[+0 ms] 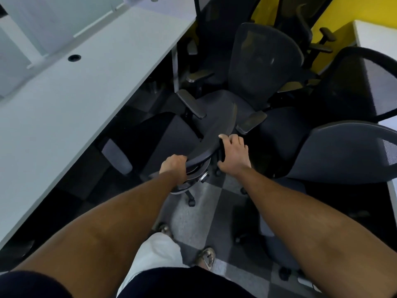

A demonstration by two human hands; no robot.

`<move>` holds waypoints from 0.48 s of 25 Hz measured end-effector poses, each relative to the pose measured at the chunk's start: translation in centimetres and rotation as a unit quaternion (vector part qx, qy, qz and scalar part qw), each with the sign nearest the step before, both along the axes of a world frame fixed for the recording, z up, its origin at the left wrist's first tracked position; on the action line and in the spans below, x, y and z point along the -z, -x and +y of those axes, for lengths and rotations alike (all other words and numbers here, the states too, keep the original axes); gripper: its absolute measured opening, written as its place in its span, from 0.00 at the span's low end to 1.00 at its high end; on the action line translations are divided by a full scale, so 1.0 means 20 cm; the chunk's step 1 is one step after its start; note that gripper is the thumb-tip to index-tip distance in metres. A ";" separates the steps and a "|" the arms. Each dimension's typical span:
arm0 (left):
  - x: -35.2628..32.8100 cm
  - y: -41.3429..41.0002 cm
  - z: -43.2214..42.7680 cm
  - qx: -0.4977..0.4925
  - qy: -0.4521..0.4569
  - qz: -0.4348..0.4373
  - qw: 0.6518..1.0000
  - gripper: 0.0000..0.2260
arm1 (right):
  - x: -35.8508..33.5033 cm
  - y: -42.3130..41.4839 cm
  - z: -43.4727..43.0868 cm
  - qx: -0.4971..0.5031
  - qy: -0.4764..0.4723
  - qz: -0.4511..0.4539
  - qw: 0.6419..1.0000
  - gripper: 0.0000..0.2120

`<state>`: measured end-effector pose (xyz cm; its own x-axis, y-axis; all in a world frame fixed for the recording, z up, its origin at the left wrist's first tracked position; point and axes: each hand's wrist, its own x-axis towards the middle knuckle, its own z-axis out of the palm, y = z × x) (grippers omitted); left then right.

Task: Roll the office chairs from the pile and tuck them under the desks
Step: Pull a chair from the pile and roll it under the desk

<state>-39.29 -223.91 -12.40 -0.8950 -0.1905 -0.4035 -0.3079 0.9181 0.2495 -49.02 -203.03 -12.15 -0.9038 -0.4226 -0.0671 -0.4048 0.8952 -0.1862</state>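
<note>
Both hands grip the top rim of the nearest office chair [217, 134]: the left hand [174, 166] curls over the rim's near end, and the right hand [235, 154] wraps it farther along, thumb behind. Holding high and wide likely gives steering leverage over the casters [191, 203] (only a couple show). The chair's seat [163, 134] points toward the white desk [75, 100], near its edge but not yet under, so a forward push should tuck it in. The pile [265, 65] crowds close behind and right, armrests almost meshing, so snagging looks possible
</note>
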 end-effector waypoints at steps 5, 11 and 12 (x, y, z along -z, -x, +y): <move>-0.02 -0.15 -0.26 0.045 0.054 0.003 0.998 0.12 | -0.01 0.03 -0.11 -0.150 -0.127 0.083 0.977 0.33; -0.03 -0.23 -0.50 0.106 0.088 -0.019 0.990 0.12 | -0.02 -0.05 -0.46 -0.227 -0.141 -0.012 0.963 0.17; -0.03 -0.24 -0.51 0.109 0.085 -0.013 0.990 0.12 | 0.00 -0.07 -0.47 -0.214 -0.140 -0.011 0.967 0.15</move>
<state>-34.51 -234.02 -11.81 -0.9123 -0.0609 -0.4050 -0.1019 0.9915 0.0805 -47.59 -212.38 -12.20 -0.6477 -0.7199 -0.2496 -0.7476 0.6636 0.0261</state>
